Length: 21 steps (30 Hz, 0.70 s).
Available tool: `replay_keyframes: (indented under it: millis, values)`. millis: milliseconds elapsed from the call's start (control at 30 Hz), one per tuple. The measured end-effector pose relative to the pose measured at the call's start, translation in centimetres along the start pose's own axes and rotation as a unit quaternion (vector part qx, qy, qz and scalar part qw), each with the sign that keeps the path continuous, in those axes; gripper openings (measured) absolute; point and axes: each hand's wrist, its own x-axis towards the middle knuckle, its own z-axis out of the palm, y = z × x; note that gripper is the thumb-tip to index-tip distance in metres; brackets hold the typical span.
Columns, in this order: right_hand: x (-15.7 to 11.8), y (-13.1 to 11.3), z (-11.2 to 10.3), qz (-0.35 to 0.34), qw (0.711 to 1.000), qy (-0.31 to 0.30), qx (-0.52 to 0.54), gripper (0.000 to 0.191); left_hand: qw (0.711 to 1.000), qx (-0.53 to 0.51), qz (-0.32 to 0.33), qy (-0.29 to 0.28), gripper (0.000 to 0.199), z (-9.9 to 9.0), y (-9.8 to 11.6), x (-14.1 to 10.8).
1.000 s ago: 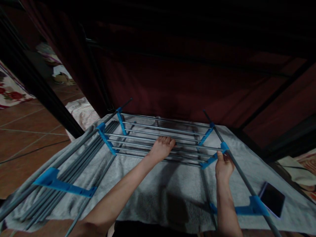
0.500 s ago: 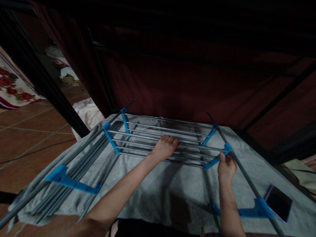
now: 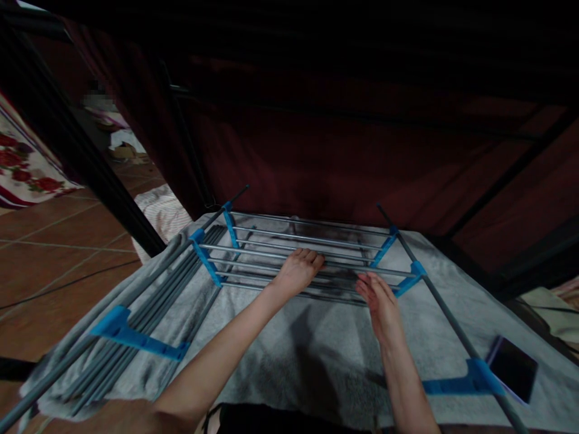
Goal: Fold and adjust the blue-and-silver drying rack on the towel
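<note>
Curls the left hand [image 3: 299, 270] around a near rod [image 3: 253, 253] of the rack [image 3: 348, 266], just below centre toward six o'clock. Holds the right hand [image 3: 382, 304], loosely spread, near the same rod, between four and five; cannot tell whether touching. Has bundled poles [image 3: 158, 303] at eight, phone [image 3: 513, 369] at four, on grey cloth [image 3: 262, 343].

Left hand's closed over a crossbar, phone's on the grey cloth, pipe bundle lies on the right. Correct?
Wrong side: the head view shows the pipe bundle on the left. The rest is right: the left hand is closed over a crossbar, and the phone is on the grey cloth.
</note>
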Motion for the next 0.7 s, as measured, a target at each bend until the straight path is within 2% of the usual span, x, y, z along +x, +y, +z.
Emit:
replay_keyframes:
  millis: [100, 200, 233, 300, 367, 400, 467, 500, 567, 600, 633, 700]
  values:
    - [0.7, -0.6, 2.0, 0.065, 0.992, -0.072, 0.08, 0.043, 1.0, -0.004, -0.008, -0.012, 0.026, -0.8, -0.8, -0.6]
    - [1.4, -0.3, 3.1, 0.086, 0.985, -0.084, 0.12, 0.043, 0.999, -0.012, -0.038, -0.01, 0.038, -2.8, -2.5, -1.7]
    - [1.6, -0.2, 3.3, 0.085, 0.985, -0.077, 0.128, 0.044, 0.997, -0.007, -0.072, 0.002, 0.042, -3.8, -3.4, -2.3]
    - [1.7, 0.0, 3.7, 0.081, 0.985, -0.064, 0.135, 0.043, 0.981, 0.028, -0.188, 0.036, 0.044, -6.4, -5.6, -3.9]
    - [1.6, -0.1, 4.1, 0.069, 0.986, -0.055, 0.138, 0.043, 0.933, 0.08, -0.344, 0.063, 0.046, -9.1, -8.5, -5.9]
    - [1.4, -0.1, 4.3, 0.061, 0.987, -0.05, 0.14, 0.043, 0.898, 0.101, -0.424, 0.063, 0.044, -10.4, -10.1, -7.1]
    - [1.1, -0.3, 4.7, 0.045, 0.988, -0.041, 0.145, 0.042, 0.829, 0.093, -0.55, 0.028, 0.038, -12.2, -13.2, -9.4]
    - [1.0, -0.4, 4.9, 0.04, 0.988, -0.037, 0.147, 0.041, 0.804, 0.051, -0.593, 0.007, 0.031, -12.6, -14.7, -10.5]
    - [0.8, -0.4, 5.2, 0.038, 0.988, -0.031, 0.147, 0.04, 0.762, -0.085, -0.642, -0.012, 0.018, -12.6, -17.0, -12.1]
    - [0.8, -0.4, 5.2, 0.04, 0.988, -0.029, 0.145, 0.039, 0.754, -0.129, -0.644, -0.016, 0.015, -12.3, -17.8, -12.6]
    - [0.8, -0.4, 5.3, 0.041, 0.988, -0.027, 0.144, 0.039, 0.751, -0.165, -0.639, -0.016, 0.015, -11.8, -18.4, -12.9]
    - [0.9, -0.3, 5.3, 0.041, 0.988, -0.025, 0.144, 0.04, 0.761, -0.185, -0.622, -0.003, 0.021, -10.8, -19.0, -13.0]
